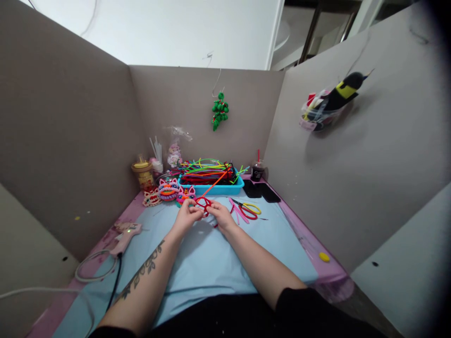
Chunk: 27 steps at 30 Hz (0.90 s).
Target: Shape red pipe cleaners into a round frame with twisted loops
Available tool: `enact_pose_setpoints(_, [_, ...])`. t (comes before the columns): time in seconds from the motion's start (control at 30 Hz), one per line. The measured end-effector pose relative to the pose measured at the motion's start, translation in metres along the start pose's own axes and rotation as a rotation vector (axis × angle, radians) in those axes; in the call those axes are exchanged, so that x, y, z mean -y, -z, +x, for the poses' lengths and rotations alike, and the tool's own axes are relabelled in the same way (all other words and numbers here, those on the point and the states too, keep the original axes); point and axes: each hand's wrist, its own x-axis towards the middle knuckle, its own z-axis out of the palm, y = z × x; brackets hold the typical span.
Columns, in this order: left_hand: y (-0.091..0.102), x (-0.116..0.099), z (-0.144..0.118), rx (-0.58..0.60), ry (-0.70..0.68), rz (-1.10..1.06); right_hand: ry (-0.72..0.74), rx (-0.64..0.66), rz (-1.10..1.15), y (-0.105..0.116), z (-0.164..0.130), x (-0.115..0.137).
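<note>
Above the blue cloth, a red pipe cleaner [203,201] bent into loops is pinched between both of my hands. My left hand [190,212] grips its left side with thumb and fingers closed. On the right side, my right hand [219,214] holds it the same way. An orange pipe cleaner [214,183] slants up from the red loops toward the tray; whether the two are joined, I cannot tell. Just beyond my left hand sits a pink animal-face pipe cleaner figure [185,193], beside a similar purple and orange one [168,189].
A blue tray [211,189] of colourful pipe cleaners stands at the back. Scissors [248,213] and pink strips [239,211] lie right of my hands, with phones [267,192] behind. A pink glue gun [125,238] with its cord lies left. A lidded cup [257,172] stands back right.
</note>
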Motion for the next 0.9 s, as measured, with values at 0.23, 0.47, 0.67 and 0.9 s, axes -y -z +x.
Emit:
enact_pose_setpoints(0.23, [-0.0016, -0.0004, 0.0000, -0.024, -0.031, 0.038, 0.014, -0.040, -0.076, -0.0004, 0.0007, -0.0035])
enact_pose_setpoints(0.47, [0.0000, 0.0059, 0.0034, 0.000, -0.046, 0.059, 0.026, -0.079, -0.135, -0.0007, 0.0014, -0.0034])
enact_pose_setpoints(0.67, [-0.0001, 0.0021, 0.0029, -0.052, -0.005, 0.083, -0.040, -0.102, 0.027, 0.0001, 0.0023, -0.0008])
enact_pose_setpoints(0.9, [0.0006, 0.0018, 0.0030, -0.056, 0.037, 0.099, -0.038, -0.091, 0.007, 0.0028, 0.0041, -0.0039])
